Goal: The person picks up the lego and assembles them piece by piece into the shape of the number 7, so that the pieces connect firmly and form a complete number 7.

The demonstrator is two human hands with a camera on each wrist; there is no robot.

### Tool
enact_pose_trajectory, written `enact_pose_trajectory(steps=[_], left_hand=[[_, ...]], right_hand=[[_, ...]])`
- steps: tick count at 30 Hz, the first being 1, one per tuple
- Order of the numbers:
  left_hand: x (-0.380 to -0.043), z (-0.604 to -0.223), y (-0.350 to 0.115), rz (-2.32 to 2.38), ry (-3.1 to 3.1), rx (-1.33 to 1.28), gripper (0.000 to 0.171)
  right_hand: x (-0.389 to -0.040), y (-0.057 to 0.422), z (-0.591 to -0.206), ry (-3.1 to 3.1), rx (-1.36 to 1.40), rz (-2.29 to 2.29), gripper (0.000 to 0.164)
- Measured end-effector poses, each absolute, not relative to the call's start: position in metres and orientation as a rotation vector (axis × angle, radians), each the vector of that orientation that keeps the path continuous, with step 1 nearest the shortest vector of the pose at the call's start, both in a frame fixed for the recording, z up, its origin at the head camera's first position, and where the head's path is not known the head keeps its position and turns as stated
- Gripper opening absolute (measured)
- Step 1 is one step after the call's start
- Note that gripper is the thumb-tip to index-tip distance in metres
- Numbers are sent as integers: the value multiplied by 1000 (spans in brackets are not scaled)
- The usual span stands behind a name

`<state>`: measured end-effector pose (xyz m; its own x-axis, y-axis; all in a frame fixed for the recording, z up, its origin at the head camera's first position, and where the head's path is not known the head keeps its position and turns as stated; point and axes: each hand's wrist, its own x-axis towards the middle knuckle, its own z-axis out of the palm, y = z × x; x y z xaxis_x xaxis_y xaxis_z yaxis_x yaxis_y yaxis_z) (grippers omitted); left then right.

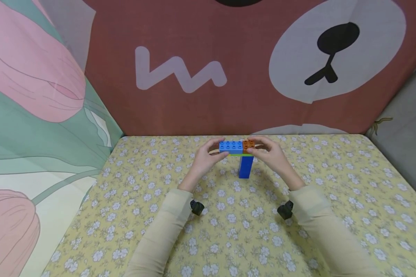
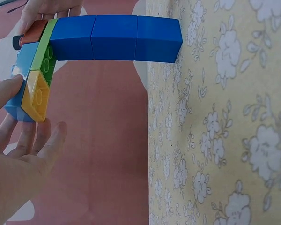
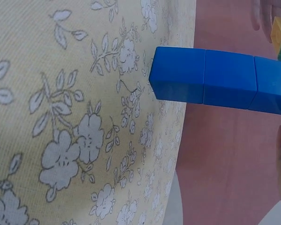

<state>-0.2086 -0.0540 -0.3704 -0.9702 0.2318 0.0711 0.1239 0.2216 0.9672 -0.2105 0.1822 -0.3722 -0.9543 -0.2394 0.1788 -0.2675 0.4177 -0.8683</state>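
Note:
Three dark blue bricks form an upright column on the table. Across its top lies a layer with a green brick and a yellow brick, overhanging to the left. A light blue brick and an orange-brown brick sit side by side above that layer. My left hand pinches the light blue brick at its left end, thumb in front and fingers behind. At the other end, my right hand holds the orange-brown brick between thumb and fingers; the right wrist view shows little of this grip.
A yellow flowered cloth covers the table. Behind its back edge rises a red-brown backdrop with a printed animal face. A flower-printed panel stands at the left and a grey surface at the right.

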Motion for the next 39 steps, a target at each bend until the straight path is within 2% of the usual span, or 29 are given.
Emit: enact_pose_trajectory(steps=[7, 27, 39], left_hand=[[-209, -372, -54, 1882, 2390, 361, 49], [-208, -370, -53, 1892, 2337, 288, 52], [-207, -370, -53, 1888, 2369, 296, 48]], right_hand=[[-212, 180, -372, -2601, 534, 1617, 44], [-208, 176, -371, -2610, 468, 1658, 43], [-207, 178, -367, -2652, 476, 1630, 44]])
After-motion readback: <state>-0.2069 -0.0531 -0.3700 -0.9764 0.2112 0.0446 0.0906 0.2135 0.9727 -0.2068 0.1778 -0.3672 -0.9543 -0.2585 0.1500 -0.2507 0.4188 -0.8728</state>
